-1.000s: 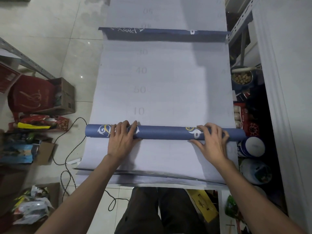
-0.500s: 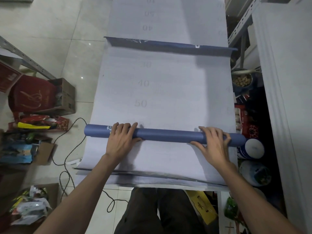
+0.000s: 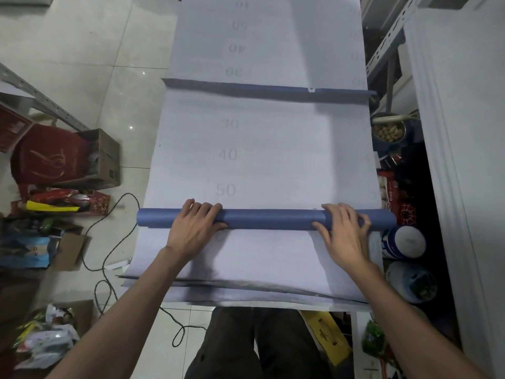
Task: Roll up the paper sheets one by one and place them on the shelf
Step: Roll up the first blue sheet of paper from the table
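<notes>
Across the near half of the surface [image 3: 273, 306] lies the blue roll [image 3: 270, 218], the part of the top paper sheet [image 3: 259, 149] that is already wound. The sheet's pale unwound length stretches away from the person. The left grip [image 3: 194, 228], a bare hand, has its fingers curled over the roll's top and its thumb on the near side. The right grip [image 3: 344, 233] clasps the roll the same way near the other end.

The step in hand looks like the winding itself, with much of the sheet yet to go. Uneven pressure from the two hands would probably skew the tube into a cone. A loose hold would let it spring open. Farther off, the sheet's folded-over blue edge [image 3: 267, 90] could crease if it is rolled in unflattened. More sheets [image 3: 246, 284] lie stacked underneath, and one of them could be dragged along.

Faint grey numerals read 50, 40 and 30 going away from the roll. Beyond the fold more numerals appear upside down, seemingly 30, 40, 50 and 10.

A metal shelf [image 3: 382, 50] stands to the right, above a tin of nuts [image 3: 388, 131]. A white-and-blue canister [image 3: 404, 242] sits just beside the roll's right end. On the floor to the left are a cardboard box [image 3: 103, 160], a red bag [image 3: 46, 157] with a gold flourish, and a black cable [image 3: 109, 242]. Their labels are too small to read.
</notes>
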Demonstrator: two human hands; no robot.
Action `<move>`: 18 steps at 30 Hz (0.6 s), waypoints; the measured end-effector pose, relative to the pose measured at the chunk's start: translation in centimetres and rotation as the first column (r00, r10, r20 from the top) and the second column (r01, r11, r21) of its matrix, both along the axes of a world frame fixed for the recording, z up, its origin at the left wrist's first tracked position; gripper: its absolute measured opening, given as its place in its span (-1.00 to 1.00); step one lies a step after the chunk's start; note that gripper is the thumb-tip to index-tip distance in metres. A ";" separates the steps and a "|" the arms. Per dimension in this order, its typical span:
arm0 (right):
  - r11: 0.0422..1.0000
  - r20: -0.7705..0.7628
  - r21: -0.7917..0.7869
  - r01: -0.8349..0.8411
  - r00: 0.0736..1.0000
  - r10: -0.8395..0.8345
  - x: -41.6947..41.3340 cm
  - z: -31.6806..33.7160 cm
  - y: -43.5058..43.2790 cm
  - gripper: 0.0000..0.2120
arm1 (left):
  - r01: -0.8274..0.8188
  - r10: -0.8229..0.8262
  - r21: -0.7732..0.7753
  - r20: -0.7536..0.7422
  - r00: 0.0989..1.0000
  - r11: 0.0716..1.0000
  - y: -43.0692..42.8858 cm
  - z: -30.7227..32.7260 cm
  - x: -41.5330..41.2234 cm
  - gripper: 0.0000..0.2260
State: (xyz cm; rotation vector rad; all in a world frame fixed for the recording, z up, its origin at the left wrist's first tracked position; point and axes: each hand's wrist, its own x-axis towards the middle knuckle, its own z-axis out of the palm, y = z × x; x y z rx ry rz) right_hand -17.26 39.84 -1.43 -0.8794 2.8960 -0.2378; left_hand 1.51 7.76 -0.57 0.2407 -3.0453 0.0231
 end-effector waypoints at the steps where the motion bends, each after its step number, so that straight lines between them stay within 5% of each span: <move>1: 1.000 0.001 -0.004 -0.009 1.000 0.009 0.1 -0.1 0.0 -0.44 | 0.012 -0.012 0.009 0.011 1.000 1.000 0.1 -0.1 0.1 -0.56; 7: 0.998 0.006 0.064 -0.023 1.000 0.023 0.4 -0.4 -0.3 -0.22 | -0.002 0.003 -0.016 0.079 0.997 1.000 -0.1 0.0 0.3 -0.40; 18: 1.000 0.017 0.025 0.017 1.000 -0.017 0.2 0.0 0.2 -0.41 | -0.005 0.005 0.008 0.105 0.994 1.000 -1.1 0.0 0.4 -0.49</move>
